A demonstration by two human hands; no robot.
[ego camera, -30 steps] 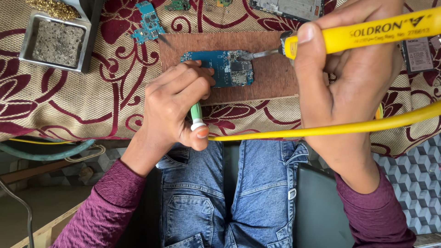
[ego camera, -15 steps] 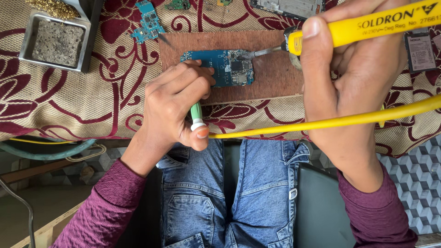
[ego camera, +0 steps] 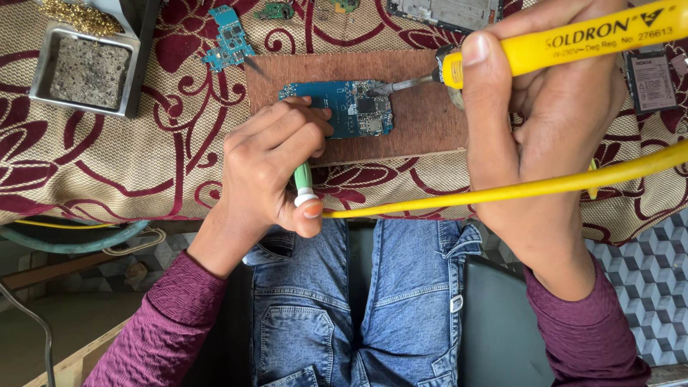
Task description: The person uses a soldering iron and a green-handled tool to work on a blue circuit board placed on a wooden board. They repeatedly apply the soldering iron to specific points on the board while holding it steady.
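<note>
A blue circuit board lies on a brown wooden board. My right hand grips a yellow soldering iron; its metal tip touches the circuit board's upper right edge. The iron's yellow cord runs across below my right hand. My left hand rests on the circuit board's left end and holds a green and white tool, pinned under the thumb.
A patterned red and beige cloth covers the table. A metal tray with a grey sponge sits top left. Another small blue circuit board lies above the wood. A phone part lies at the right.
My right hand has drawn slightly nearer and higher in view with the iron. The left hand and circuit board have stayed put.
</note>
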